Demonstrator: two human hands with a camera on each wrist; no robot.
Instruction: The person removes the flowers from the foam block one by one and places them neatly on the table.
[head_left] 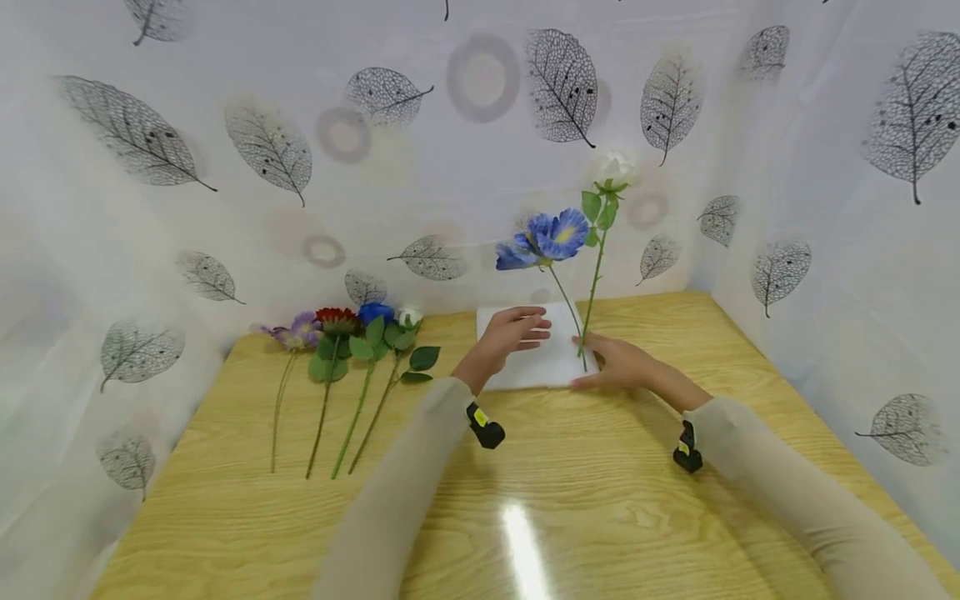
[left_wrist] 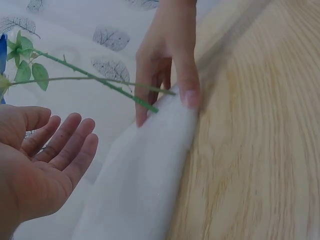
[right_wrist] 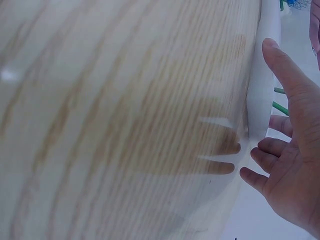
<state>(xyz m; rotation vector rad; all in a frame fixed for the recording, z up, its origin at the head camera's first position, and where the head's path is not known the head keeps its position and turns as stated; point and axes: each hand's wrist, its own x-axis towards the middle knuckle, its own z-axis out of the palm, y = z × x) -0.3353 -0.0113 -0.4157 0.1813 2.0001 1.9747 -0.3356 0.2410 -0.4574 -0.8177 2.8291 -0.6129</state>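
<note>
A white foam block (head_left: 536,367) lies on the wooden table, with two artificial flowers standing in its right part. One is a blue flower (head_left: 561,235) leaning left; the other, a white rose (head_left: 613,171), rises taller on a green stem. My right hand (head_left: 618,362) holds the block's right end, thumb along the near edge and fingers on the far side in the left wrist view. Over the block's left part is my left hand (head_left: 512,337), palm turned inward, fingers loosely extended and holding nothing. Its fingers (left_wrist: 75,155) stay apart from both stems.
To the left on the table lie a purple flower (head_left: 298,332), a red flower (head_left: 337,320), a blue rose (head_left: 375,313) and a white rose (head_left: 409,316), stems toward me. A leaf-patterned curtain (head_left: 420,183) hangs behind the table and along its sides.
</note>
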